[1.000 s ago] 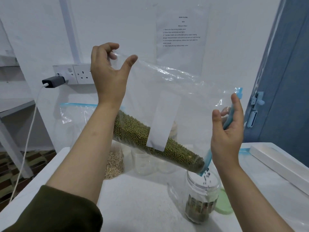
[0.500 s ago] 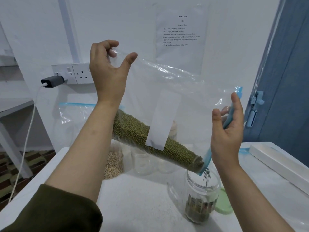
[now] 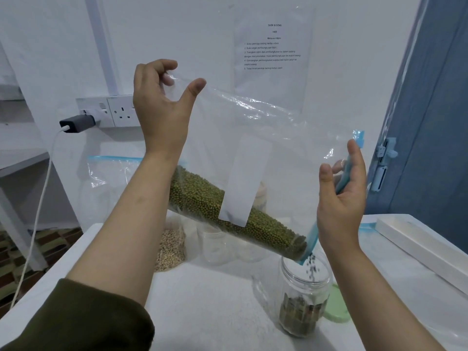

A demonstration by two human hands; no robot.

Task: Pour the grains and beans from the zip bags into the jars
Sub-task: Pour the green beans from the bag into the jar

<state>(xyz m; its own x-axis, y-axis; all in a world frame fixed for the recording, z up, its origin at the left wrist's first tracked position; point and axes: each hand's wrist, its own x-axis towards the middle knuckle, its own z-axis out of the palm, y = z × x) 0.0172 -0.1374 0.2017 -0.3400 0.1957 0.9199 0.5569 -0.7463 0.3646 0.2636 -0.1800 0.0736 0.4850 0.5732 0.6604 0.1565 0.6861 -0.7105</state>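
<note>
A large clear zip bag (image 3: 278, 138) with a blue zip strip is held tilted above the table. Green mung beans (image 3: 235, 219) lie along its lower edge. My left hand (image 3: 162, 110) pinches the bag's raised bottom corner. My right hand (image 3: 339, 198) grips the blue zip edge at the low mouth. Beans fall from the mouth corner into an open clear jar (image 3: 304, 295), which is partly filled at its bottom. A green lid (image 3: 338, 307) lies right of the jar, behind my right forearm.
Another zip bag (image 3: 106, 178) holding pale grains (image 3: 169, 249) stands at the back left on the white table (image 3: 207, 300). Two empty clear jars (image 3: 215, 244) stand behind the held bag. A long white box (image 3: 425, 247) lies right. A charger (image 3: 76, 122) sits in the wall socket.
Beans keep falling into the jar. My left hand has lifted the bag's corner slightly higher. The right hand holds its place.
</note>
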